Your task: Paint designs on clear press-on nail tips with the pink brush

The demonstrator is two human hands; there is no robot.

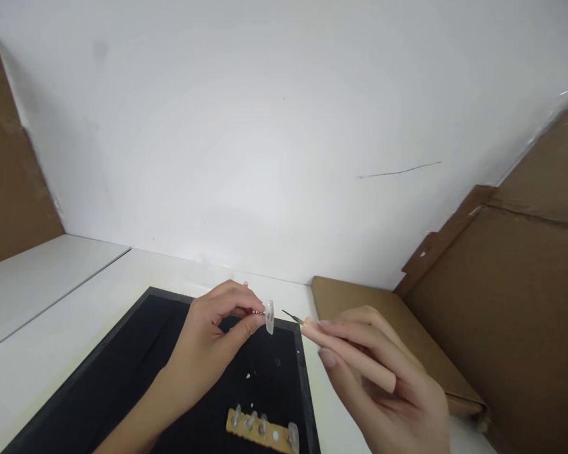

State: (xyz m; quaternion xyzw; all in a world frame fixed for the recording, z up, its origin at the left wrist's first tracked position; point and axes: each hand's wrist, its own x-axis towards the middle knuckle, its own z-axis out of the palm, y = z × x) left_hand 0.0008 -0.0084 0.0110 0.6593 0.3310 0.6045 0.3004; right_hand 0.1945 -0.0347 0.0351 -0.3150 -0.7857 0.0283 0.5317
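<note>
My left hand [224, 325] pinches a thin metallic stem between thumb and fingertips. A small translucent, flat piece [269, 317] sits at the end of that stem, facing right. My right hand [383, 372] is closed around a pink-handled tool [353, 357] like a pen, its slim dark metal tip pointing left. A short gap separates the tip from the translucent piece. Below the hands lies a tan strip [255, 432] carrying several upright translucent pieces, cut off by the lower frame edge.
Under my left hand is a black mat [142, 353] with a raised border and small white flecks. It rests on a white table [99, 271]. A flat cardboard box [360, 296] lies at right, beside a cardboard wall [511, 302]. A white wall [265, 139] rises behind.
</note>
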